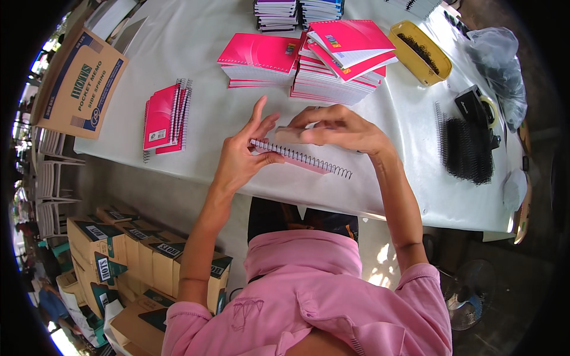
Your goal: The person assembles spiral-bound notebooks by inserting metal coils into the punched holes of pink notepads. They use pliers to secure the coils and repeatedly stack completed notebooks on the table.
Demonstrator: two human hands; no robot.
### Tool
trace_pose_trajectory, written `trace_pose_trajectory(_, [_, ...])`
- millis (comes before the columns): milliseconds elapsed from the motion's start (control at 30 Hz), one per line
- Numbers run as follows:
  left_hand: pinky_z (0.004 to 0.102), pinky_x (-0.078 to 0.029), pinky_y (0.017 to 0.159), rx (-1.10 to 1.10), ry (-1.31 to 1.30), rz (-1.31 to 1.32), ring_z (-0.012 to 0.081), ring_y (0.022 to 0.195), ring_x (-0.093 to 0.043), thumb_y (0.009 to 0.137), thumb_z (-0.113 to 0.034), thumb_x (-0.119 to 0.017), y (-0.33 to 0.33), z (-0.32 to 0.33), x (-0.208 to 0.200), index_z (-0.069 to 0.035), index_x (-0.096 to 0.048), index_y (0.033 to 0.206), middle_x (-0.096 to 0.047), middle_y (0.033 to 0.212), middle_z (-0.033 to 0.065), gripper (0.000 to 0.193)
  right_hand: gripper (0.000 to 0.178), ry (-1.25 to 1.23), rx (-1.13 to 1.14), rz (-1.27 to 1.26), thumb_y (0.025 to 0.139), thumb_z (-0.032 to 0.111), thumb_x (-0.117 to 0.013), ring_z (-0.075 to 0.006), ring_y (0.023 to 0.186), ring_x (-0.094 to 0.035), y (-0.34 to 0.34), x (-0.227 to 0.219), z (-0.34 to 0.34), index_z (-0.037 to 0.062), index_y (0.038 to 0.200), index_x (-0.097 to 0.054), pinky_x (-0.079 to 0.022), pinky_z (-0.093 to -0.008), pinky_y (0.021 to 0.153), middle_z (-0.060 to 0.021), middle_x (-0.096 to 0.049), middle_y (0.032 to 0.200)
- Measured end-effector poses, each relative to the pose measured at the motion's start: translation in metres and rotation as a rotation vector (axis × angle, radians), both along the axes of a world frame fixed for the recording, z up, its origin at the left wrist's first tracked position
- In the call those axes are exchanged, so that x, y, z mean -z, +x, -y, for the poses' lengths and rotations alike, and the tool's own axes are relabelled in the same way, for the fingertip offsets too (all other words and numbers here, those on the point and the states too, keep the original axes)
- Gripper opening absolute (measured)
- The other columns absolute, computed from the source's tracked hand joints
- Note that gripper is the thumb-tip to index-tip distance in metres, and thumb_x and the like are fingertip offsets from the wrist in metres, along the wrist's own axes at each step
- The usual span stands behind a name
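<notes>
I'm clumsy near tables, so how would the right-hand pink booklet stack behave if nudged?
The pink stack would probably shed its top booklets first, since they lie askew. They look smooth, so they might be slippery. The many paper layers beneath suggest a heavy base that may shift little.

On the table (409, 172), 2 piles of notebooks (261, 56) stand side by side, with 2 more piles (276, 15) behind. Just right of them sits a tray (439, 75) with wire coils (418, 48) in it; farther right lie a plastic bag (499, 65) and, before it, a coil heap (466, 154). Left lies a smaller pile (161, 121), then a cardboard box (80, 83) at the table's left edge. Before the 2 piles, a notebook (300, 159) is in the left hand (244, 142). Lower down, boxes (136, 255) stand left of the person (309, 279), a fan (469, 293) right.
</notes>
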State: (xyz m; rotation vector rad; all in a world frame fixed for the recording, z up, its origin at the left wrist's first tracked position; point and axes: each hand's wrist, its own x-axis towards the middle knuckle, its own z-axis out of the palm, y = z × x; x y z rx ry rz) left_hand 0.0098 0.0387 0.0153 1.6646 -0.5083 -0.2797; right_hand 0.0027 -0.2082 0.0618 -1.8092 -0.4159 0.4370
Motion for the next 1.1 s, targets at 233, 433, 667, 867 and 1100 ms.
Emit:
trace_pose_trajectory(233, [0.0306,-0.048,0.099,0.211,-0.063,-0.097,0.0132,0.121,-0.055,0.090,-0.027,-0.074,0.008,-0.018,0.006,0.000,-0.052,0.141,-0.059,0.139,0.0111,0.062,0.043,-0.279,0.221,0.273,0.085,0.033,-0.077,-0.0280,0.100,-0.063,-0.035,-0.024,0.064,0.0004,0.112,-0.072,-0.050,-0.0362,0.087,-0.0171,-0.068,0.109])
trace_pose_trajectory(433, [0.0337,-0.049,0.099,-0.160,-0.025,0.075,0.0186,0.123,-0.058,0.089,-0.026,-0.074,0.000,-0.017,-0.011,-0.003,-0.060,0.134,-0.064,0.133,0.0099,0.053,0.042,-0.858,0.525,0.824,0.075,0.029,-0.082,-0.0296,0.120,-0.050,-0.063,0.007,0.050,0.0127,0.113,-0.072,-0.039,-0.0442,0.098,-0.0116,-0.056,0.125])
trace_pose_trajectory(667, [0.0490,-0.048,0.097,-0.310,0.623,0.865,0.0350,0.118,-0.062,0.081,-0.038,-0.077,-0.026,0.011,0.017,-0.011,-0.065,0.129,-0.066,0.129,0.0059,0.057,0.044,-0.888,0.518,0.699,0.088,0.021,-0.069,-0.0340,0.107,-0.054,-0.067,0.055,0.006,0.0149,0.131,-0.057,-0.042,-0.0468,0.096,-0.0172,-0.056,0.113])
trace_pose_trajectory(867, [0.0511,-0.042,0.104,-0.380,0.678,0.788,0.0330,0.121,-0.061,0.079,-0.023,-0.079,-0.038,0.027,0.009,-0.014,-0.061,0.135,-0.063,0.134,0.0058,0.060,0.041,-0.582,0.457,0.616,0.087,0.027,-0.070,-0.0273,0.091,-0.056,-0.113,0.021,-0.042,0.0158,0.126,-0.061,-0.045,-0.0390,0.079,-0.0130,-0.054,0.103])
trace_pose_trajectory(1100, [0.0509,-0.041,0.104,-0.403,0.692,0.821,0.0315,0.124,-0.060,0.078,-0.021,-0.079,-0.038,0.031,0.012,-0.016,-0.062,0.135,-0.062,0.136,0.0024,0.059,0.030,-0.419,0.390,0.443,0.094,0.025,-0.063,-0.0242,0.080,-0.057,-0.109,0.022,-0.043,0.0104,0.121,-0.063,-0.046,-0.0361,0.072,-0.0125,-0.056,0.091])
